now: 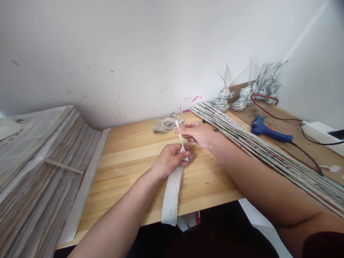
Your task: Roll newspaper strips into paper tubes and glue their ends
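A paper strip [171,195] lies near the middle of the desk [129,154], its wide, flat part running to the near edge and its far part narrowed into a thin white roll [180,139]. The left hand [173,159] is closed on the strip where the flat part meets the roll, thumb on top and fingers curled around it. The right hand [197,133], just beyond, pinches the roll close to its far tip between thumb and fingertips, the other fingers loosely bent. A crumpled cloth [164,124] lies just past the roll, by the wall [134,46]. To the right, a bundle of paper sticks [242,141] slants from the far side toward the near right, with a blue glue gun [271,132] beyond it on a sheet of cardboard [285,123]. Several woven paper figures [222,100] stand at the far right. A tall stack of paper [59,172] fills the left side.
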The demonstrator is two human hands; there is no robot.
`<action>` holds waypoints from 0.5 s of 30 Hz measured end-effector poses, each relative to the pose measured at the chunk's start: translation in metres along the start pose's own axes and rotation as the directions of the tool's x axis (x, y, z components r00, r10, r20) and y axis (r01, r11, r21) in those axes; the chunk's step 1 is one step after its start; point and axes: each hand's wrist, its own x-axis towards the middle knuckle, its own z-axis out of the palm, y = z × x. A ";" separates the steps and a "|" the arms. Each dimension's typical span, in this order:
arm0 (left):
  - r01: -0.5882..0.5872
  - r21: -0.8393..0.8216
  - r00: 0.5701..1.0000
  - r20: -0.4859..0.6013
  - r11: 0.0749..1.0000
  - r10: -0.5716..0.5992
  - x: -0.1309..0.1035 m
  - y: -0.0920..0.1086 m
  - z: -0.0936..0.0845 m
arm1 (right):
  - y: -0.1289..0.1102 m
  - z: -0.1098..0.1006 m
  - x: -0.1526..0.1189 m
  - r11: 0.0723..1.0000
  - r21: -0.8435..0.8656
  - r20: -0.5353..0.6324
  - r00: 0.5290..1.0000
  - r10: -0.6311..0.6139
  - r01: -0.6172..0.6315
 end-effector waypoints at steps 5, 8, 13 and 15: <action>-0.019 0.007 1.000 0.020 1.000 0.019 0.001 -0.003 -0.002 | 0.000 0.002 -0.002 1.000 -0.005 0.030 0.999 -0.028 0.028; -0.028 0.001 0.998 0.060 1.000 0.028 0.001 -0.002 -0.003 | -0.001 -0.002 -0.002 1.000 -0.014 0.221 0.975 0.004 -0.001; -0.033 -0.001 0.999 0.032 0.999 0.033 0.001 -0.002 -0.002 | 0.001 0.003 -0.001 1.000 -0.005 0.045 0.999 0.000 0.000; -0.030 -0.001 0.999 0.017 1.000 0.030 0.001 -0.002 -0.001 | 0.002 0.006 -0.001 1.000 -0.003 -0.023 1.000 0.006 -0.006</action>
